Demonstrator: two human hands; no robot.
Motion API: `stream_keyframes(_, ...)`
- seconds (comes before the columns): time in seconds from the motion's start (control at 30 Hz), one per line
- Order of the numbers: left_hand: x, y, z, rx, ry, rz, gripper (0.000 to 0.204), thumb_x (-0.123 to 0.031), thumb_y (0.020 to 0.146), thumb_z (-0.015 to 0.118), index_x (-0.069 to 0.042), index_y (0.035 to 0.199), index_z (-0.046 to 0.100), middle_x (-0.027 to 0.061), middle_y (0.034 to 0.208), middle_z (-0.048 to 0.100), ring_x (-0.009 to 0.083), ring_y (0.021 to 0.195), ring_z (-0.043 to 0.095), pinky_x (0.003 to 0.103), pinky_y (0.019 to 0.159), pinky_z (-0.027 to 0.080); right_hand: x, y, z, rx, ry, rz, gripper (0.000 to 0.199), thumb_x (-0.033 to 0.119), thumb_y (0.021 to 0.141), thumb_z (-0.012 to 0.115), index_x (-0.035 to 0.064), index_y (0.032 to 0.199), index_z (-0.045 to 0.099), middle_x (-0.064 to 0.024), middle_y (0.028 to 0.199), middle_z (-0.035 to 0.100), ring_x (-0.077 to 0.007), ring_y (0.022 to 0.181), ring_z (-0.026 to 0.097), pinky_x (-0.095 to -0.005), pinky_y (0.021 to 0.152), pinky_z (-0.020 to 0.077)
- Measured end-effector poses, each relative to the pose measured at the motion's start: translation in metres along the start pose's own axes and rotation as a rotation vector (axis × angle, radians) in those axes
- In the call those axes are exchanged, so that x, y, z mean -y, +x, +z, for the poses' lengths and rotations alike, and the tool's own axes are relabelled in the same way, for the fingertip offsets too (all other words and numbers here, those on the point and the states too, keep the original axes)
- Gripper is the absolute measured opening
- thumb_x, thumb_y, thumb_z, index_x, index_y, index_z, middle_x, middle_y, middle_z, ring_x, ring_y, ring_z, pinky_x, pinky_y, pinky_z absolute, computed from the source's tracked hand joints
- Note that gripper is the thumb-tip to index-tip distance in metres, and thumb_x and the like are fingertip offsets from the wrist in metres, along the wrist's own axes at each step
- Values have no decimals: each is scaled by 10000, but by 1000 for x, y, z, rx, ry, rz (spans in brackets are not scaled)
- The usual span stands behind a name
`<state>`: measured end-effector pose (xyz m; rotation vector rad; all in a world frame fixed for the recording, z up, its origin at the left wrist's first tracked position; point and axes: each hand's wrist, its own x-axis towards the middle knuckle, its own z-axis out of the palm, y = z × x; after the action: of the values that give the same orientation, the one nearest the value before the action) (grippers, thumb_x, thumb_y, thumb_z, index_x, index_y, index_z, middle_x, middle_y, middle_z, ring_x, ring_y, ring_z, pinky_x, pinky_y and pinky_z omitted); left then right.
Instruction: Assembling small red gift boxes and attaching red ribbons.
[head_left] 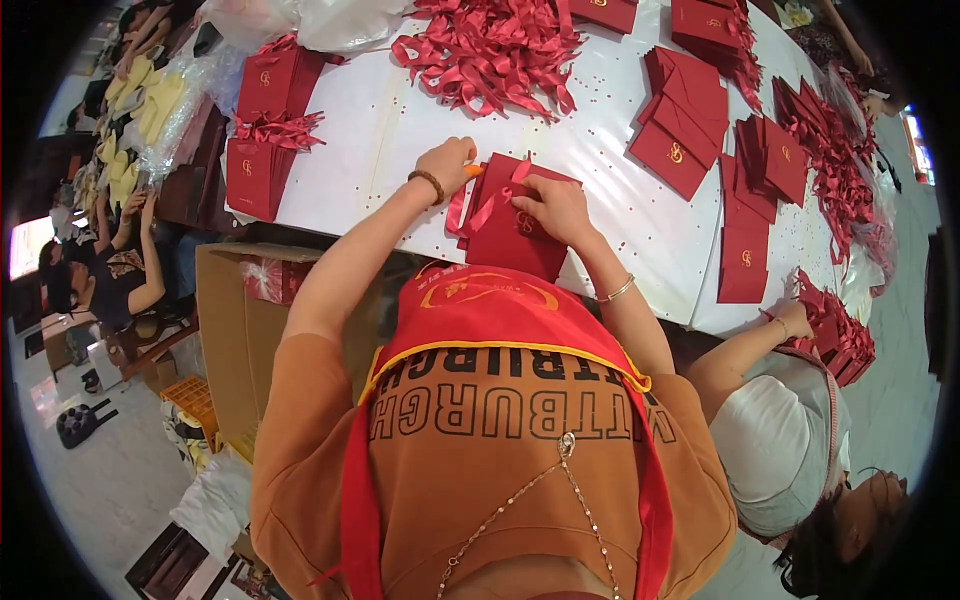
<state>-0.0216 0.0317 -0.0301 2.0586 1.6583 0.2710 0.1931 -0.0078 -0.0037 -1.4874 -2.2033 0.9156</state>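
In front of me on the white table lies a small stack of red paper gift bags (510, 240) with gold marks. A loose red ribbon (487, 213) loops across the top bag. My right hand (560, 208) rests over that bag, thumb and forefinger pinched at the ribbon by its upper edge. Just left of the stack, my left hand (445, 166) is closed, fingers curled. A small orange piece (473, 171) sticks out beneath its fingers; its kind is too small to make out.
A heap of red ribbons (495, 50) lies at the far middle. More red bags are stacked at the left (255, 178) and right (680, 125). A cardboard box (230, 340) stands below the table's left edge. A co-worker's arm (745, 360) reaches among ribboned bags at right.
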Motion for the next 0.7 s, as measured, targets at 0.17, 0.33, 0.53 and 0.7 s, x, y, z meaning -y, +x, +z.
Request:
stream_keyframes(0.17, 23, -14, -7, -8, -116, 17, 186, -221, 804, 551, -41, 848, 562, 146, 825, 594, 300, 777, 569, 367, 682, 446, -6, 2, 5, -1, 34, 26, 282, 316, 737, 631, 92, 907, 621, -98, 747, 632, -263, 708, 602, -383, 630, 435)
stream_keyframes(0.33, 23, -42, -8, -177, -216, -1, 172, -162, 798, 552, -32, 911, 553, 136, 830, 594, 294, 783, 572, 366, 705, 455, -10, 7, 8, 14, 54, 48, 307, 322, 722, 644, 87, 918, 621, -110, 753, 631, -276, 711, 601, -393, 632, 442)
stream_keyframes(0.53, 52, -55, 11, -304, -381, -80, 164, -84, 772, 597, -12, 920, 603, 99, 809, 616, 191, 776, 593, 284, 712, 458, -1, 17, 5, 40, 11, 20, 318, 339, 714, 649, 108, 930, 624, -97, 774, 636, -276, 730, 605, -388, 637, 451)
stream_keyframes(0.7, 32, -53, -49, -277, -802, -202, 205, -82, 818, 521, -31, 989, 623, 33, 860, 632, 85, 742, 567, 249, 640, 443, 16, 31, 16, 66, -29, 8, 311, 352, 720, 641, 118, 923, 622, -96, 788, 639, -269, 752, 604, -397, 648, 430)
